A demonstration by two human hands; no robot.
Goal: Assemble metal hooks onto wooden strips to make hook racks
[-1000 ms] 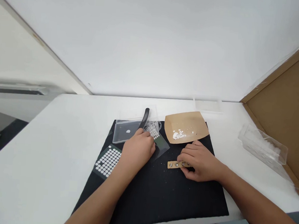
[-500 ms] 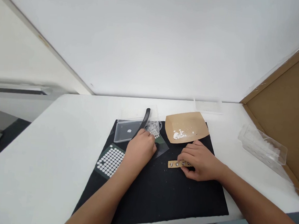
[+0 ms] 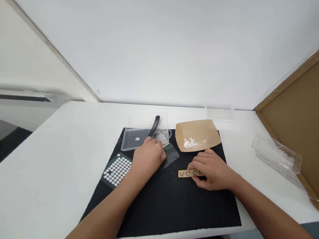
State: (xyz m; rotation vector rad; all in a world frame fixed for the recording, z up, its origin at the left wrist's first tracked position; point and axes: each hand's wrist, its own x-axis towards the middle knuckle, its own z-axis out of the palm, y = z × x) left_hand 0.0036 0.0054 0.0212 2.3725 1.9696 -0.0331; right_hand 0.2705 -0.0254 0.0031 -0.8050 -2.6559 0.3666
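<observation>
White table (image 3: 44,176), one, bearing a black mat (image 3: 180,211) at its near edge. Wooden strip (image 3: 191,173), one, with four metal studs visible, lay on the mat to the right of the left hand (image 3: 149,156); long axis side to side, right end angled slightly away. Nearer to it, the right hand (image 3: 212,172): thumb on the near side, fingers on the far side, pinched closed about the right end, which was hidden. Dotted sheet (image 3: 117,170), one, lay left of the left wrist, partly covered. Left hand: fingers curled, tips out of sight; whether it gripped the black handle (image 3: 154,126) beyond it, cannot tell; handle's lower end concealed. Second sheet (image 3: 172,156), one, mostly obscured beside that hand. Clear tray (image 3: 130,143), one, outline faint. Paper tray (image 3: 194,126), one, holding small white pieces, too small to identify.
</observation>
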